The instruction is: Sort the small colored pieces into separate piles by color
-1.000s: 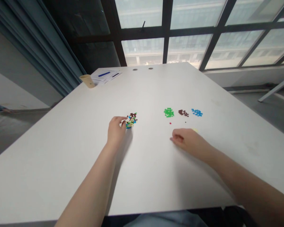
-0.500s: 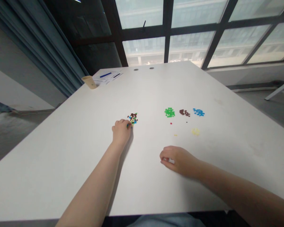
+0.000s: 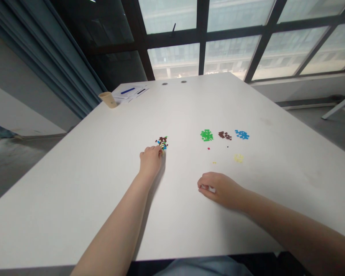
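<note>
- Table (image 3: 189, 111): white, broad, light smudges toward its right side; all items listed below are on or over it.
- Window (image 3: 232, 15): dark-framed, many-paned, beyond the table's far edge.
- Curtain (image 3: 51, 57): blue-grey, hanging in folds at left.
- Person's left hand (image 3: 151, 159): reaching forward, at the near side of the mixed pile. Fingers curled and drawn in at the pile's edge; I cannot tell whether they pinch a piece.
- Person's right hand (image 3: 220, 188): well apart from the left, nearer the person than the sorted groups. Fingers loosely bent, a gap showing between thumb and forefinger; I cannot tell whether anything is held.
- Papers (image 3: 125, 96): lying at the far left corner.
- Cup (image 3: 107, 99): tan, near the table's left edge, just beside the papers.
- Blue pen (image 3: 128, 91): on the papers, with a dark slim stick (image 3: 141, 91) to its right.
- Mixed pile (image 3: 162, 141): small brown, blue, green and yellow pieces heaped together, partly covered by the left hand.
- Green group (image 3: 207, 135), brown group (image 3: 225, 135) and blue group (image 3: 242, 134): side by side in that order, left to right, each separate.
- Yellow group (image 3: 238, 158): pale, on the near side of the blue and brown groups.
- Small yellow pieces (image 3: 214, 162): a tiny cluster left of the yellow group.
- Red piece (image 3: 208, 148): single, near the green group.
- Dark piece (image 3: 227, 147): single, near the brown group.
</note>
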